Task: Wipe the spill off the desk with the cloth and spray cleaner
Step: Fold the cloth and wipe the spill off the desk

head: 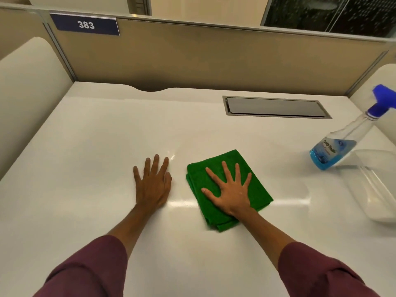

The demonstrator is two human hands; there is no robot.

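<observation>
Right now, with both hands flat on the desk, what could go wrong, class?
1. The right hand pressing the cloth might sweep rightward and knock the spray bottle.
2. The clear container sits near the desk edge and could get pushed off.

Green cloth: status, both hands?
Right hand flat on folded green cloth, open. Left hand flat on white desk. Clear blue-capped spray bottle untouched, far right. Nothing blocking.

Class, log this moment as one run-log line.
right hand: flat on green cloth | left hand: flat on desk | spray bottle: untouched
</observation>
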